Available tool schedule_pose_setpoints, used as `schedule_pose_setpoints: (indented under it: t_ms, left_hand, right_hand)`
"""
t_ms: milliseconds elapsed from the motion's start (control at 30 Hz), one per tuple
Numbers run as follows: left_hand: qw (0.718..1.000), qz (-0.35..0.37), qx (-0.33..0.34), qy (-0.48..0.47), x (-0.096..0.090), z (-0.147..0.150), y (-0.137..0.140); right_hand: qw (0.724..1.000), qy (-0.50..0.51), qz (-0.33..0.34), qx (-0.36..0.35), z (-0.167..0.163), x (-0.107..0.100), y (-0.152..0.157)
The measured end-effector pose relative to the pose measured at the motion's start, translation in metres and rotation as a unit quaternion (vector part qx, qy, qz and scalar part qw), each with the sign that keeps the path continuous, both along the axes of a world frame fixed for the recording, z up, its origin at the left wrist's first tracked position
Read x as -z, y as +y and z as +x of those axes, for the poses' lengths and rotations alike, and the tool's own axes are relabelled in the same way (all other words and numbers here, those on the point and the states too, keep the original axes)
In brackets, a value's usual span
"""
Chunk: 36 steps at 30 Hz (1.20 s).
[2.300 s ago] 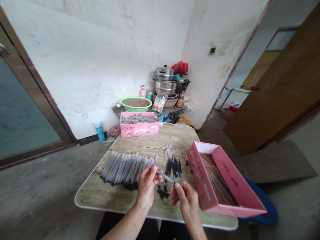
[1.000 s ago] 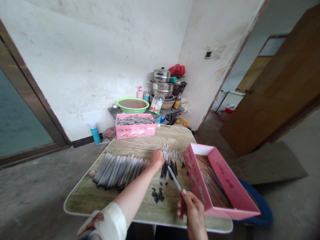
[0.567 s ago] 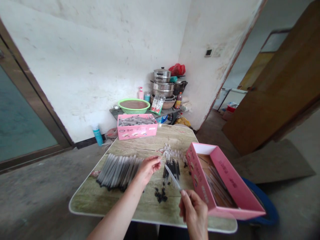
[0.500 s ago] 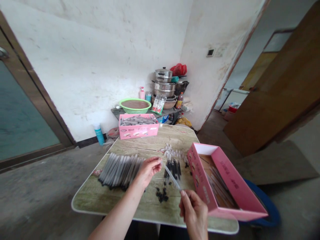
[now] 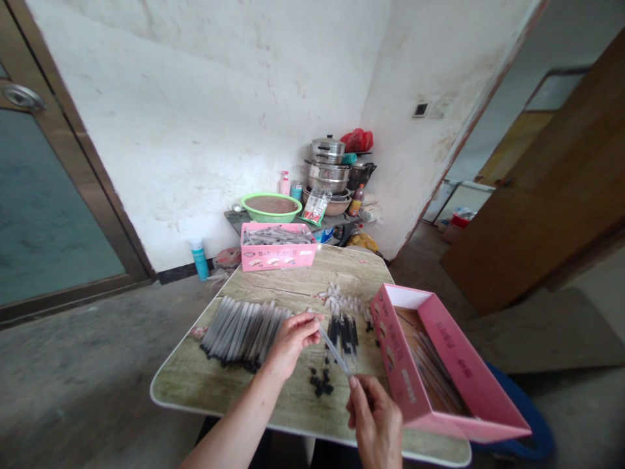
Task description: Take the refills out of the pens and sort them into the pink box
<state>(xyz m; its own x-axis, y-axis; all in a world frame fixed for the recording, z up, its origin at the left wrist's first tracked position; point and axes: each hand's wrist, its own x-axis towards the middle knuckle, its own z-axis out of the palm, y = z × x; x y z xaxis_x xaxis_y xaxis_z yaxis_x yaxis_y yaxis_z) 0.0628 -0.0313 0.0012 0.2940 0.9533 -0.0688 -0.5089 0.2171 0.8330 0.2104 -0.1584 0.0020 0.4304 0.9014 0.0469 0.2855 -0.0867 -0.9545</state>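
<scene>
- The pen tube (image 5: 334, 350) is held aslant over the surface (image 5: 342, 264), running between the two hands, its far end pointing up toward the left.
- The right hand (image 5: 375, 413) pinches the near end between thumb and bent forefinger, the other fingers curled under.
- The left hand (image 5: 295, 335) curls its fingers at the far end; whether they are closed on the tube or on some small piece I cannot tell.
- The tube looks like thin, clear plastic: probably very light and fairly stiff, likely to flex or crack only if bent hard.
- Its smooth, round wall could roll or slip between dry fingertips, so a light pinch near one end seems best, leaving the other end free and the line straight.
- The similar tubes in the row (image 5: 247, 329) left of the hands lie side by side, and would probably roll if nudged.
- The black caps (image 5: 321, 382) and the pale bits (image 5: 336, 296) look tiny and light; each likely calls for a fingertip hold.
</scene>
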Motion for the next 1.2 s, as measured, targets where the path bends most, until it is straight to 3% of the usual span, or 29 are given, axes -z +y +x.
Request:
schedule_pose_setpoints:
  t_ms: [133,267,400,467,567,733,800,900,1033,1200]
  left_hand:
    - [0.999,0.035,-0.016,0.02,0.001,0.0,-0.004]
    - [0.997,0.04,-0.047,0.035,-0.002,0.006,-0.01]
    - [0.994,0.052,-0.093,0.018,-0.005,0.017,-0.018]
    - [0.992,0.053,-0.112,0.008,-0.006,0.022,-0.021]
    - [0.991,0.044,-0.126,-0.005,-0.006,0.028,-0.023]
    - [0.993,0.024,-0.11,-0.029,-0.004,0.031,-0.021]
    - [0.995,0.016,-0.095,-0.037,-0.001,0.03,-0.018]
    - [0.996,0.007,-0.081,-0.029,0.002,0.03,-0.013]
    - [0.998,0.002,-0.059,-0.013,0.004,0.033,-0.016]
    - [0.997,-0.015,0.044,0.065,0.013,0.038,-0.033]
  right_hand:
    - [0.996,-0.078,-0.003,-0.031,0.0,0.014,-0.001]
    - [0.986,-0.158,0.049,-0.013,-0.007,0.02,-0.003]
    - [0.989,-0.133,0.068,-0.005,-0.017,0.014,-0.007]
    - [0.996,-0.073,0.056,-0.014,-0.02,0.011,-0.008]
    - [0.994,0.097,-0.008,-0.048,-0.023,0.008,-0.008]
    - [0.911,0.388,-0.092,-0.105,-0.023,0.003,-0.005]
    - [0.88,0.448,-0.099,-0.121,-0.022,0.001,-0.004]
    - [0.862,0.481,-0.104,-0.12,-0.021,0.002,-0.001]
    - [0.887,0.449,-0.067,-0.082,-0.021,0.009,0.007]
    - [0.922,0.377,-0.062,-0.06,-0.024,0.02,0.018]
